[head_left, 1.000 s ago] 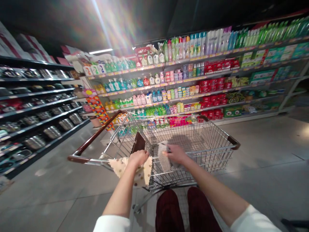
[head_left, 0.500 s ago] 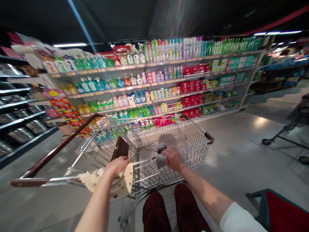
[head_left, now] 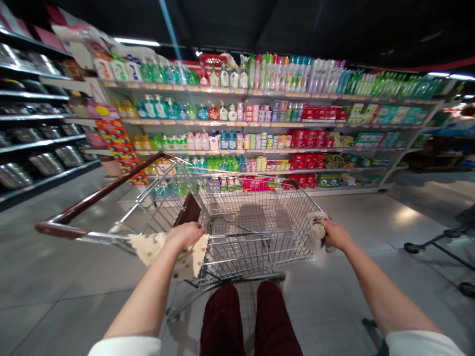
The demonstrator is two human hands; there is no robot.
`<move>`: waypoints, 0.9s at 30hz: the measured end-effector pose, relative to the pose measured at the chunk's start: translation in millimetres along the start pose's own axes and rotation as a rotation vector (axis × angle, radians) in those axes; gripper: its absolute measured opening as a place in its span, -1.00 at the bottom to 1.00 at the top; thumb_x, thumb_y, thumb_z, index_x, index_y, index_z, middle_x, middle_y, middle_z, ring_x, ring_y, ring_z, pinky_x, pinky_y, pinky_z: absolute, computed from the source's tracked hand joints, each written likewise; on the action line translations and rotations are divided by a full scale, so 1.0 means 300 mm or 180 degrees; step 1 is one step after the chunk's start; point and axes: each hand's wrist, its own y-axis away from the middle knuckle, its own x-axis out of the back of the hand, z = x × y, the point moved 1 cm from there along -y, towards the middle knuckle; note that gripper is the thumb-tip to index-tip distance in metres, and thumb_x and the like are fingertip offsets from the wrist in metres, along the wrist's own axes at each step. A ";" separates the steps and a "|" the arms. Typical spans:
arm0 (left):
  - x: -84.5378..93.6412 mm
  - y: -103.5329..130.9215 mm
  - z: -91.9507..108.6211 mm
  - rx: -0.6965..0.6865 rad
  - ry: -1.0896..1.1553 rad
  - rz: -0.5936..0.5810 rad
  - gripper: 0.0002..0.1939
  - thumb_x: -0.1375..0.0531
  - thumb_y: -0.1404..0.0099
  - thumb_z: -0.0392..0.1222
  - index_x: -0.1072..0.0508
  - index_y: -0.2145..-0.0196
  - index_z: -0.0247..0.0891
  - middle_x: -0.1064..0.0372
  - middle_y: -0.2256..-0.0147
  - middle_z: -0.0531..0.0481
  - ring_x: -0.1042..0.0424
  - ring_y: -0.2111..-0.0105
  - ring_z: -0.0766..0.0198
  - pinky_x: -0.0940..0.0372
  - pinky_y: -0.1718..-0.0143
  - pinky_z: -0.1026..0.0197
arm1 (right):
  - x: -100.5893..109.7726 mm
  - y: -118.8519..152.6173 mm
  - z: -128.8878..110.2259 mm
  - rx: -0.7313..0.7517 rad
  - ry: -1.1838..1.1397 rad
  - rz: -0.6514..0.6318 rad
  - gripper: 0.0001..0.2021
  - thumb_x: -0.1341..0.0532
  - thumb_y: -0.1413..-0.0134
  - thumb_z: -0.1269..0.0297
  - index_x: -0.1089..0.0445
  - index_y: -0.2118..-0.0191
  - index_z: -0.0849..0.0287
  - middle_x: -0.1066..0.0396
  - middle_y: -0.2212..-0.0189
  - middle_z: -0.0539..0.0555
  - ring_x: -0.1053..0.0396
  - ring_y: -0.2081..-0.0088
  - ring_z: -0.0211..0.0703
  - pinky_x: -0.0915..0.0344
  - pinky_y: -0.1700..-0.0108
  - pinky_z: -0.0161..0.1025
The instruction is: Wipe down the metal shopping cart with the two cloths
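Note:
A metal shopping cart [head_left: 237, 252] with brown handle and corner caps stands sideways before me. My left hand [head_left: 185, 234] is closed on its near top rail. Under that hand, a cream polka-dot cloth [head_left: 195, 257] drapes over the rail. At the cart's right front corner, my right hand [head_left: 334, 233] is closed around a grey cloth [head_left: 316, 232], pressed on the rail's end. The grey cloth wraps over the corner and hides the cap there. A brown panel [head_left: 188, 215] is inside the cart's left end.
Shelves of bottles and boxes [head_left: 222, 91] line the wall behind the cart. Metal pots [head_left: 48, 163] fill a rack at left. Part of a wheeled black frame [head_left: 438, 242] stands at right. My legs [head_left: 222, 321] are close to the cart's near side.
My right hand has slid the grey cloth rightward along the near rail, from its middle to the front corner. The left hand keeps its place on the rail. The view has shifted.

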 end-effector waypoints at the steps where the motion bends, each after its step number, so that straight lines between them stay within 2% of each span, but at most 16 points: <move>1: 0.001 0.004 0.005 0.0019 0.0020 0.0043 -0.49 0.11 -0.28 0.07 -0.55 0.16 -0.17 -0.47 0.03 -0.22 -0.44 0.05 -0.10 -0.30 0.12 0.03 | 0.001 -0.012 -0.017 0.0055 -0.0002 -0.0034 -0.47 -0.07 0.04 0.51 -0.31 -0.11 0.15 -0.36 -0.07 0.18 -0.28 -0.11 -0.05 -0.11 -0.14 -0.14; 3: 0.003 0.010 0.010 0.0049 0.0042 0.0117 -0.50 0.10 -0.28 0.06 -0.55 0.16 -0.19 -0.47 0.04 -0.25 -0.45 0.06 -0.11 -0.31 0.13 0.03 | 0.017 -0.028 -0.087 0.0165 -0.0008 -0.0125 -0.46 -0.09 0.08 0.53 -0.32 -0.10 0.19 -0.38 -0.04 0.18 -0.30 -0.08 -0.05 -0.14 -0.11 -0.21; 5: 0.003 0.014 0.010 0.0071 0.0040 0.0160 -0.50 0.10 -0.27 0.03 -0.55 0.15 -0.21 -0.47 0.03 -0.25 -0.45 0.05 -0.11 -0.31 0.12 0.02 | 0.049 -0.030 -0.197 0.0284 0.0022 -0.0274 -0.45 -0.10 0.10 0.53 -0.32 -0.10 0.17 -0.42 0.01 0.17 -0.33 -0.04 -0.04 -0.17 -0.05 -0.21; 9: -0.002 0.015 0.004 0.0154 0.0069 0.0161 -0.49 0.10 -0.28 0.05 -0.54 0.12 -0.18 -0.46 0.01 -0.22 -0.44 0.04 -0.10 -0.30 0.09 0.01 | 0.131 -0.019 -0.483 0.0624 0.0142 -0.0435 -0.51 -0.13 0.05 0.46 -0.34 -0.08 0.14 -0.46 0.12 0.20 -0.39 0.07 0.01 -0.21 0.09 -0.20; 13: -0.005 0.017 0.005 0.0183 0.0074 0.0184 -0.49 0.09 -0.28 0.09 -0.54 0.09 -0.15 -0.46 0.00 -0.20 -0.42 0.02 -0.10 -0.29 0.07 0.02 | 0.173 -0.034 -0.739 0.1010 0.0009 -0.0494 -0.68 -0.13 0.02 0.48 -0.44 0.12 0.17 -0.50 0.20 0.22 -0.42 0.14 0.02 -0.23 0.16 -0.20; 17: -0.008 0.021 0.008 0.0265 0.0070 0.0233 -0.50 0.08 -0.28 0.07 -0.55 0.12 -0.19 -0.46 0.01 -0.22 -0.43 0.02 -0.12 -0.30 0.07 0.00 | 0.190 -0.070 -0.907 0.1287 -0.0092 -0.0616 -0.76 -0.15 -0.01 0.44 -0.47 0.19 0.14 -0.52 0.24 0.20 -0.44 0.18 0.05 -0.24 0.18 -0.17; 20: -0.009 0.022 0.003 0.0336 0.0100 0.0304 -0.52 0.06 -0.27 0.08 -0.56 0.16 -0.19 -0.47 0.03 -0.21 -0.44 0.03 -0.10 -0.30 0.07 0.02 | 0.205 -0.084 -0.979 0.1461 -0.0155 -0.0680 -0.77 -0.17 -0.02 0.44 -0.48 0.20 0.12 -0.52 0.24 0.19 -0.44 0.17 0.05 -0.24 0.18 -0.15; 22: -0.007 0.022 -0.004 0.0324 0.0109 0.0321 -0.53 0.05 -0.27 0.08 -0.56 0.17 -0.17 -0.48 0.04 -0.19 -0.44 0.04 -0.10 -0.30 0.08 0.03 | 0.210 -0.081 -0.993 0.1458 -0.0190 -0.0671 -0.79 -0.17 -0.05 0.39 -0.47 0.18 0.10 -0.52 0.21 0.16 -0.44 0.16 0.04 -0.25 0.17 -0.16; 25: -0.003 0.023 -0.015 0.0262 0.0095 0.0297 -0.51 0.08 -0.27 0.08 -0.56 0.16 -0.13 -0.48 0.03 -0.19 -0.44 0.04 -0.11 -0.31 0.10 -0.01 | 0.200 -0.065 -0.942 0.1379 -0.0207 -0.0492 -0.81 -0.17 -0.08 0.30 -0.45 0.17 0.06 -0.51 0.17 0.11 -0.42 0.11 0.01 -0.25 0.15 -0.20; 27: 0.001 0.023 -0.019 0.0232 0.0063 0.0269 -0.49 0.11 -0.27 0.09 -0.55 0.14 -0.13 -0.47 0.03 -0.20 -0.44 0.04 -0.13 -0.32 0.11 -0.03 | 0.178 -0.051 -0.849 0.1296 -0.0148 -0.0373 -0.80 -0.20 -0.07 0.25 -0.45 0.15 0.05 -0.50 0.16 0.08 -0.41 0.08 -0.01 -0.25 0.11 -0.21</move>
